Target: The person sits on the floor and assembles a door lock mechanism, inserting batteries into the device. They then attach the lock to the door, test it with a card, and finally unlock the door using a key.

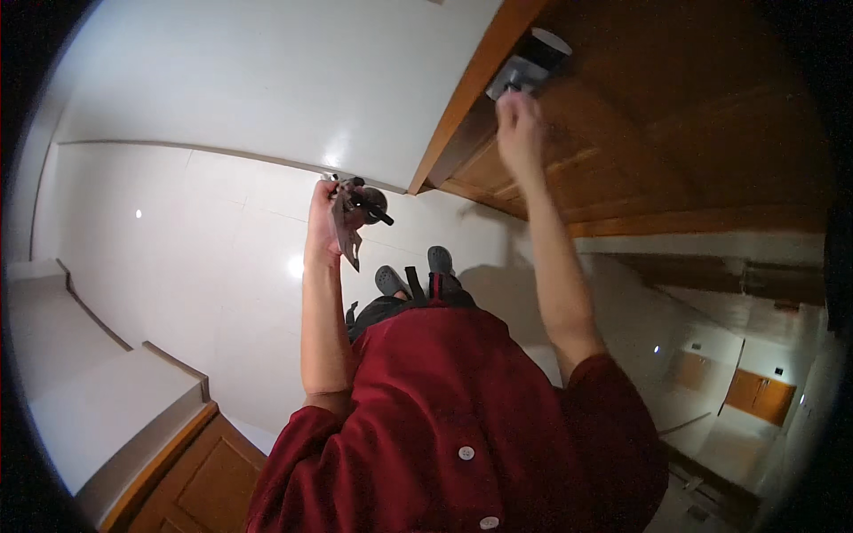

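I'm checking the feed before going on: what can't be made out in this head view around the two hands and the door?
- Right hand: motion-blurred, so its grip on the metal door fitting cannot be told.
- Door fitting: dim, partly behind the fingers; its exact kind is unclear.
- Dark tool bundle in the left hand: too small and dark to tell the pieces apart.
- Shoes: partly hidden by the red shirt.

Your shirt (462, 400) is dark red with pale buttons. At one o'clock the door (675, 115) is warm brown wood; the floor (195, 249) is glossy white.
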A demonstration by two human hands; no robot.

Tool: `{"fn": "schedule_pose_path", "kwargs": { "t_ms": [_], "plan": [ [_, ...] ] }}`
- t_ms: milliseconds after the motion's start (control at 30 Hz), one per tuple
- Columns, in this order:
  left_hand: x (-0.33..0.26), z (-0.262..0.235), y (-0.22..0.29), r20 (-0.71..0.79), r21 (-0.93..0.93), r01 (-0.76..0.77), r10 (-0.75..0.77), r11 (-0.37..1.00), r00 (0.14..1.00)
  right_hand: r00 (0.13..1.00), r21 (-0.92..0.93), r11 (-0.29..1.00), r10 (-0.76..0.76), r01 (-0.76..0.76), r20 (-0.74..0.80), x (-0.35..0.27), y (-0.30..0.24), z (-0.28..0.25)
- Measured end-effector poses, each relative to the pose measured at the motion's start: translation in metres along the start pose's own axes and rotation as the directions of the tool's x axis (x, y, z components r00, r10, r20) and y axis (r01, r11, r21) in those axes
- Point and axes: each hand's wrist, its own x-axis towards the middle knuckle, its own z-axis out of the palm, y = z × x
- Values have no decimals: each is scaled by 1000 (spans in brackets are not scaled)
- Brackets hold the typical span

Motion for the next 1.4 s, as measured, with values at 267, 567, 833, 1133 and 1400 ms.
{"fn": "schedule_pose_path", "kwargs": {
  "t_ms": [267,567,833,1133,1400],
  "plan": [
    [-11,-18,-10,-186,192,-44,81,980,979,941,-429,876,306,-220,142,37,134,69],
    [9,-27,-24,-276,127,-84,116,988,954,929,-493,866,245,-82,276,96,236,138],
    [-10,-39,-28,48,-374,-3,23,928,999,769,-563,826,382,-35,512,129,225,176],
    [-6,5,-29,-477,76,-93,118,993,871,815,-503,860,226,91,534,152,259,206],
    [-36,80,-1,-666,23,0,15,1000,746,705,478,742,-10,-470,709,10,115,195]
  ]
}}
